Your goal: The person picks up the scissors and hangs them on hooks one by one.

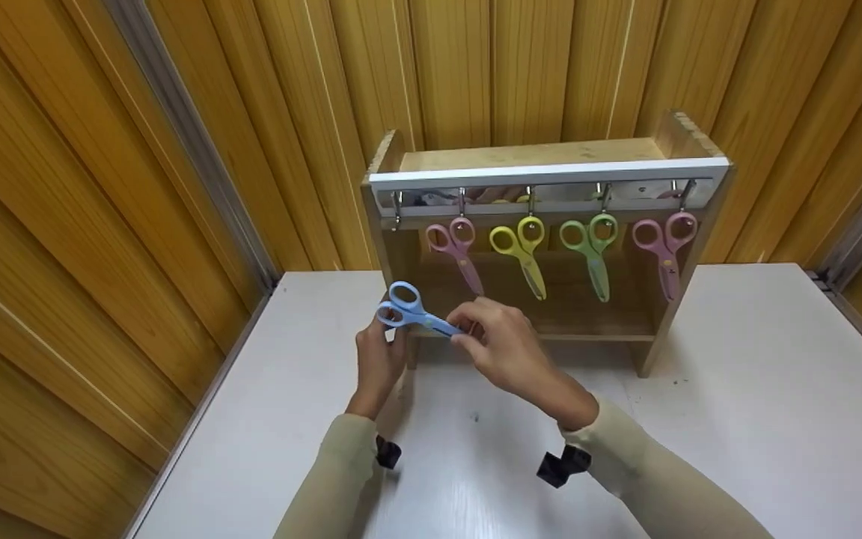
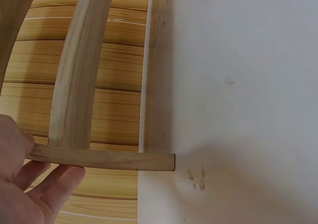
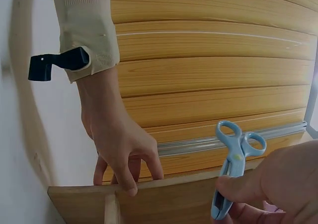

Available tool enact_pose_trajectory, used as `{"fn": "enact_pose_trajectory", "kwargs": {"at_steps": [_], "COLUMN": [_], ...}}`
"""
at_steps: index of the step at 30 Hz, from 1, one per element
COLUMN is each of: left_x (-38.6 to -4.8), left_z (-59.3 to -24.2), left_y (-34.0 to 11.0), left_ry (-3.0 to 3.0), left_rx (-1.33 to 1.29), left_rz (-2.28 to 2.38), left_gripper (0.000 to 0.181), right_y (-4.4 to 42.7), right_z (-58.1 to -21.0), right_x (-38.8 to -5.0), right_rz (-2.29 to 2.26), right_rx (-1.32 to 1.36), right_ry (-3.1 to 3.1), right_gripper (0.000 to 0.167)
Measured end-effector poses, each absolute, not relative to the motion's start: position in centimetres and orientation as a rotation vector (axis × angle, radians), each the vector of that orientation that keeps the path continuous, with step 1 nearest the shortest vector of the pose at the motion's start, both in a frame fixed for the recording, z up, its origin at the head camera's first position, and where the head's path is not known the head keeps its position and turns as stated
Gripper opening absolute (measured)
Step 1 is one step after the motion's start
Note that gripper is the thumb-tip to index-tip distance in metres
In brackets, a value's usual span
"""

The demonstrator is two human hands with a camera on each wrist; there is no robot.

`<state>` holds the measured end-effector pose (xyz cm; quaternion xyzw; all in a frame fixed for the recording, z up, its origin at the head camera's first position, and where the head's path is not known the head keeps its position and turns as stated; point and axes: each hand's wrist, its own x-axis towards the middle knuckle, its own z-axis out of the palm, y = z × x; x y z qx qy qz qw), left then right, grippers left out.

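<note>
My right hand [image 1: 506, 344] pinches a pair of light blue scissors [image 1: 406, 303] by the blade end, handles pointing up and left. In the right wrist view, the thumb lies across the blades of the blue scissors [image 3: 232, 157]. My left hand [image 1: 378, 359] grips the left side board of a wooden rack [image 1: 689, 299]; the right wrist view shows this left hand [image 3: 119, 139] with fingers over the board's edge. Pink scissors [image 1: 467, 262], yellow scissors [image 1: 527, 262], green scissors [image 1: 594, 258] and mauve scissors [image 1: 668, 254] hang from the rack's hooks.
A metal hook [image 1: 397, 209] is at the left end of the rack's metal strip [image 1: 491, 196]. The rack stands on a white table [image 1: 266, 419]. Wood-patterned walls [image 1: 446, 75] rise behind and to the sides.
</note>
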<state>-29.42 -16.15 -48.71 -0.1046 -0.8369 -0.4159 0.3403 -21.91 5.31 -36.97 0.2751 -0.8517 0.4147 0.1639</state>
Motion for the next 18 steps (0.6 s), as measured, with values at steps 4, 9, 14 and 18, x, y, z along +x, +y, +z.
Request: {"fn": "enact_pose_trajectory", "kwargs": {"at_steps": [4,9,14,18], "left_x": [-29.3,-29.2,-29.3,-29.3], "left_z": [-48.6,-48.7,-48.8,-48.9], "left_y": [-16.2,-16.2,-16.2,-16.3], "left_ry": [-2.173,-2.192,-2.181,-2.17], "left_rx": [-0.271,-0.263,-0.294,-0.298], "left_rz": [-1.129,-1.143,-1.152,-1.151], "left_gripper": [0.031,0.047,0.058,0.058], "right_y": [4.5,3.5,2.7,2.1], "right_z": [-36.9,-36.6,-36.3,-36.3], "right_x": [-22.5,-23.2,-24.0,-24.4], "right_rz": [1.235,1.302,1.337,1.345], "right_rx": [0.787,0.786,0.747,0.725], "right_ry": [-2.347,-2.254,-2.188,-2.158], "right_gripper": [0.014,0.012,0.012,0.012]}}
